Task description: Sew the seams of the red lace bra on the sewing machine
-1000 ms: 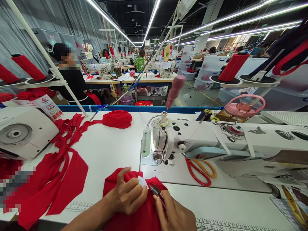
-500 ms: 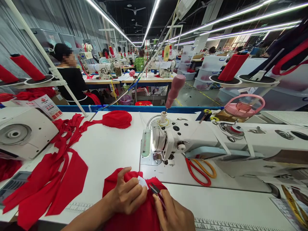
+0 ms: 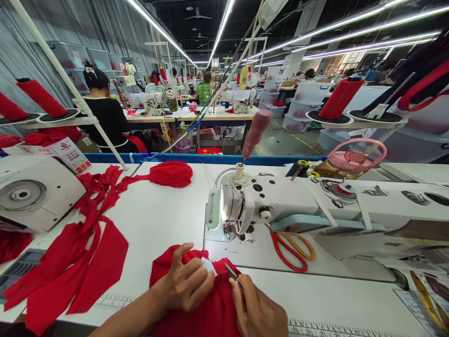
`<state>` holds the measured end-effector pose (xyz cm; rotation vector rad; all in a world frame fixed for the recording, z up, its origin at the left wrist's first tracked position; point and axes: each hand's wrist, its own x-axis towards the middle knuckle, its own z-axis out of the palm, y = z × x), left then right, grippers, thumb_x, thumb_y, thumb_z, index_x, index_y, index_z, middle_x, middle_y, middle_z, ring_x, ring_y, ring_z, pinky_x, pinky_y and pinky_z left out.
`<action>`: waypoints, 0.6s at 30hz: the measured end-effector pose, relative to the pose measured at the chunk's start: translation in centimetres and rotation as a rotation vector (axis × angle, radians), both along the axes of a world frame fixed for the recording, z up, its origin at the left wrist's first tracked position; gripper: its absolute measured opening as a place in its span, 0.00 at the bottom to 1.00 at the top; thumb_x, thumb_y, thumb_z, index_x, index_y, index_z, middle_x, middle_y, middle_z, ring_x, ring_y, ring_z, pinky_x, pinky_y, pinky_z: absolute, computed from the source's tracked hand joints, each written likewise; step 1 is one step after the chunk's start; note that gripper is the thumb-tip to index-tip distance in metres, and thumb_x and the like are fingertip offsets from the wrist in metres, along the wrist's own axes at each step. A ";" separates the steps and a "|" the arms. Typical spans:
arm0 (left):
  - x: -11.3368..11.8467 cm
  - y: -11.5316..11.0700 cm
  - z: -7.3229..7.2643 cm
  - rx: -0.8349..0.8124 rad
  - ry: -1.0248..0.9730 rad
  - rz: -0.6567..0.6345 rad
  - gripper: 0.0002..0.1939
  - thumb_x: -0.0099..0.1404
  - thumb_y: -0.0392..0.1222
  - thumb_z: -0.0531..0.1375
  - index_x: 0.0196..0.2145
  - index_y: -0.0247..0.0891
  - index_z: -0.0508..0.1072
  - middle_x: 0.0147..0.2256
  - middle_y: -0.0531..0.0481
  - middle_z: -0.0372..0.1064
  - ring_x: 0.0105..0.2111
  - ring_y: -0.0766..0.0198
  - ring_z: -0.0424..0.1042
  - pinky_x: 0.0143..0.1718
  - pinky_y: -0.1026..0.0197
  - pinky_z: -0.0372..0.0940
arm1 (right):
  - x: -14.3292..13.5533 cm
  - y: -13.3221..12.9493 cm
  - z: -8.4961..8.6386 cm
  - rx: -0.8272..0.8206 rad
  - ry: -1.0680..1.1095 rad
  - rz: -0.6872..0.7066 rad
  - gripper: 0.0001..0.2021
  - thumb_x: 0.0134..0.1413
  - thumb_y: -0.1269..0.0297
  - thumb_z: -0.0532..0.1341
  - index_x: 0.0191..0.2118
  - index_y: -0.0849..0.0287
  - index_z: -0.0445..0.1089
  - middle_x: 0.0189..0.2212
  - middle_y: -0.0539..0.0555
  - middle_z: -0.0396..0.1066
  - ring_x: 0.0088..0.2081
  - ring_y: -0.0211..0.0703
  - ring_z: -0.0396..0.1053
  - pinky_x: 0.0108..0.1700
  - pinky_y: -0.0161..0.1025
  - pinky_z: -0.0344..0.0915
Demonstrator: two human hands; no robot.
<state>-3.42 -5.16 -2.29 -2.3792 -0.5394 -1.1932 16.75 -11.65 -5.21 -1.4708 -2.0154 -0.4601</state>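
Observation:
My left hand [image 3: 187, 283] is closed in a pinch on a red fabric piece [image 3: 205, 323], beside a small white label [image 3: 209, 266] on its upper edge. Its index finger is raised and bent. Thread snips [image 3: 232, 272] are gripped in my right hand [image 3: 261, 306], their blades pointing up and left over the cloth, just right of the label. My right fingers hide most of the snips' body. Beyond my hands stands a white sewing machine [image 3: 273, 199], its needle area lit. Scissors with red and orange handles [image 3: 293, 252] lie under its arm.
Red cloth strips [image 3: 87, 252] spread over the left of the white table [image 3: 150, 210], near another machine head [image 3: 31, 192]. A bundled red piece [image 3: 171, 174] lies farther back. Thread cones [image 3: 342, 97] stand on holders. A person in black [image 3: 105, 117] sits at the far left.
My right hand has drawn the snips slightly right, away from the label. My left hand stays in place. The person at the far left has turned their head away and down.

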 end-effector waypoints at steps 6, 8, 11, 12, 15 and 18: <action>-0.2 -0.1 -0.2 -0.024 0.002 -0.009 0.11 0.66 0.24 0.56 0.30 0.33 0.72 0.22 0.58 0.63 0.25 0.69 0.68 0.63 0.32 0.51 | 2.7 2.0 1.7 -0.007 -0.221 -0.310 0.16 0.73 0.61 0.48 0.39 0.60 0.70 0.23 0.51 0.69 0.22 0.40 0.68 0.25 0.37 0.54; -0.2 -0.1 -0.2 -0.030 -0.007 -0.026 0.11 0.67 0.24 0.56 0.30 0.33 0.72 0.23 0.57 0.65 0.26 0.68 0.69 0.63 0.32 0.51 | 3.6 2.9 2.4 -0.005 -0.246 -0.317 0.15 0.72 0.60 0.51 0.38 0.61 0.71 0.27 0.55 0.71 0.29 0.45 0.71 0.31 0.39 0.60; -0.1 -0.1 -0.2 -0.001 -0.045 -0.037 0.11 0.65 0.22 0.58 0.29 0.32 0.72 0.23 0.57 0.64 0.26 0.68 0.69 0.62 0.33 0.54 | 5.8 4.3 3.4 0.016 -0.254 -0.323 0.12 0.70 0.64 0.53 0.40 0.59 0.73 0.33 0.58 0.74 0.37 0.51 0.72 0.38 0.43 0.63; -0.1 -0.1 -0.2 0.010 -0.053 -0.037 0.11 0.64 0.22 0.58 0.28 0.32 0.72 0.22 0.57 0.64 0.26 0.69 0.69 0.62 0.34 0.54 | 6.8 4.8 3.7 0.029 -0.250 -0.334 0.12 0.69 0.67 0.52 0.39 0.59 0.73 0.33 0.59 0.74 0.37 0.51 0.72 0.38 0.43 0.63; -0.1 -0.1 -0.2 0.020 -0.049 -0.031 0.11 0.64 0.21 0.58 0.28 0.33 0.72 0.22 0.58 0.63 0.26 0.69 0.69 0.62 0.36 0.54 | 9.3 5.5 4.9 0.064 -0.239 -0.340 0.18 0.68 0.73 0.48 0.34 0.60 0.74 0.29 0.59 0.74 0.33 0.49 0.72 0.32 0.41 0.62; -0.1 -0.1 -0.3 0.005 -0.037 -0.017 0.12 0.66 0.22 0.57 0.29 0.33 0.72 0.23 0.58 0.63 0.27 0.69 0.69 0.63 0.35 0.53 | 9.3 4.1 7.2 0.095 -0.226 -0.200 0.17 0.70 0.71 0.49 0.36 0.59 0.75 0.27 0.54 0.74 0.31 0.43 0.73 0.33 0.38 0.65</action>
